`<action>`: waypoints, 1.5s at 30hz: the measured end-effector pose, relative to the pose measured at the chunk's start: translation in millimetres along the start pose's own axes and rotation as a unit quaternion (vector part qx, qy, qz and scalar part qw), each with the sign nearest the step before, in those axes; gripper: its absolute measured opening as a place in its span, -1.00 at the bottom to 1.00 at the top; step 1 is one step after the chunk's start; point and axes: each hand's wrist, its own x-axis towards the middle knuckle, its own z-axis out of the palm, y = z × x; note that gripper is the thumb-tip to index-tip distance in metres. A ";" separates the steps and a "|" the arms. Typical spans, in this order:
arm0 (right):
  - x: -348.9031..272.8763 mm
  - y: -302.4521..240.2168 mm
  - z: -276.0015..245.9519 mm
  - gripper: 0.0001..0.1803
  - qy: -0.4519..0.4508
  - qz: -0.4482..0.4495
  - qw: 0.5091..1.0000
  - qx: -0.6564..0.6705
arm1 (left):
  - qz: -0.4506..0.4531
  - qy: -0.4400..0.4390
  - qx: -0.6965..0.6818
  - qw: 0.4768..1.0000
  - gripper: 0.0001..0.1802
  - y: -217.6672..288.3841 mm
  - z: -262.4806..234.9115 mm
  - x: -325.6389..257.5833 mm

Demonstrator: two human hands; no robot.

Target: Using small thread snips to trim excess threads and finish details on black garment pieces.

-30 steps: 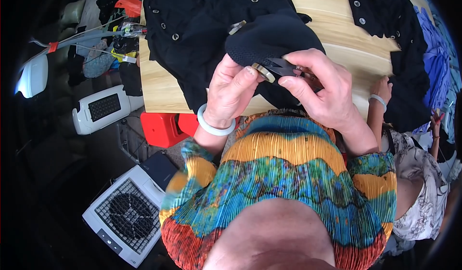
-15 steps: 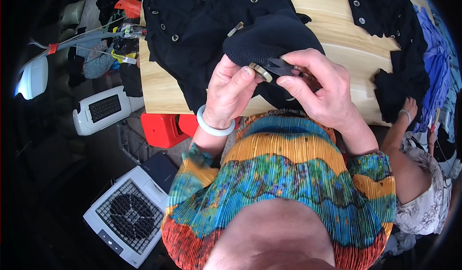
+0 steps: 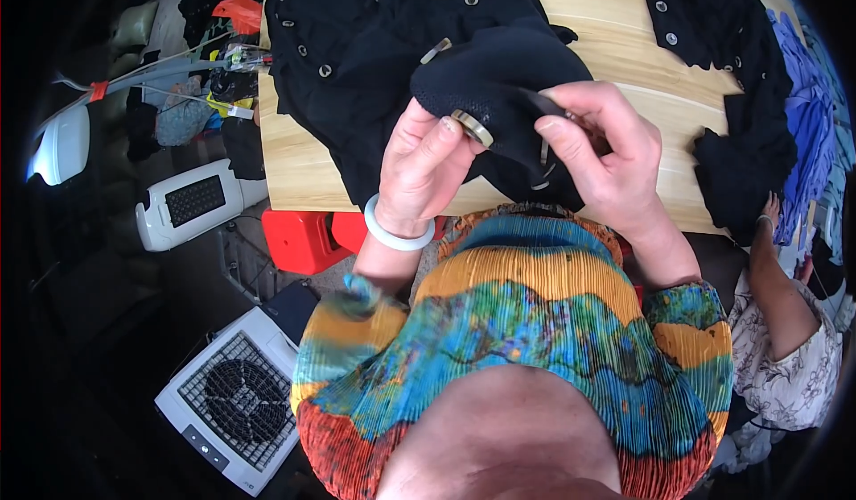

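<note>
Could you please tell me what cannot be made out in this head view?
- Right hand: the small dark tool it pinches is mostly hidden by its fingers.
- Left hand: the metal ring is half covered by black cloth.
- Table: far edge cut off by the frame.

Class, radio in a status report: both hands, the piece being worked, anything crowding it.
Left hand pinching black knit garment at metal ring. Right hand gripping small dark tool. Second black garment apart, right.
</note>
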 end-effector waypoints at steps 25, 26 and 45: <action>18.5 6.8 4.0 -0.88 -0.104 0.099 0.985 0.090 | -0.090 -0.031 -0.151 0.984 -0.48 5.3 -2.8 -4.8; 22.5 4.9 4.6 -0.87 -0.094 0.089 0.982 0.139 | -0.081 -0.027 -0.162 0.983 -0.43 2.7 -4.3 -5.3; 16.3 -12.9 -2.7 -0.86 -0.081 0.013 0.993 0.087 | -0.063 -0.089 -0.284 0.953 -0.36 -10.1 -10.7 -3.6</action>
